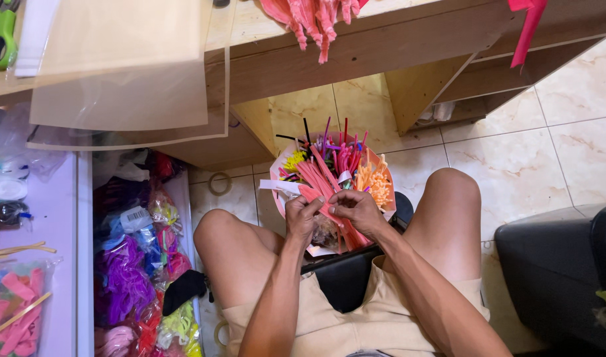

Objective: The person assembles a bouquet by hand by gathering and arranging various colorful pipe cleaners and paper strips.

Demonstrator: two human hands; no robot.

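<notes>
While the person sits with bare knees apart in the lower middle of the frame, a bunch of pink pipe cleaners lies between both hands at the centre, its stems slanting up toward the upper left. The left hand curls its fingers around the lower part of the bunch, and the right hand pinches the same stems just beside it, fingertips closed on them. The bunch rises out of a bundle of mixed pipe cleaners in pink, orange, yellow, purple and black, wrapped in clear film and standing between the knees on the tiled floor.

Above it, across the top of the frame, runs a wooden table with more pink pieces hanging over its edge. A clear plastic sheet hangs off the table at the upper left, near green scissors in the corner. Down the left side, a bin of bagged craft supplies shows purple, pink and yellow packs. A roll of tape lies on the floor beside the left knee. A black seat fills the lower right.
</notes>
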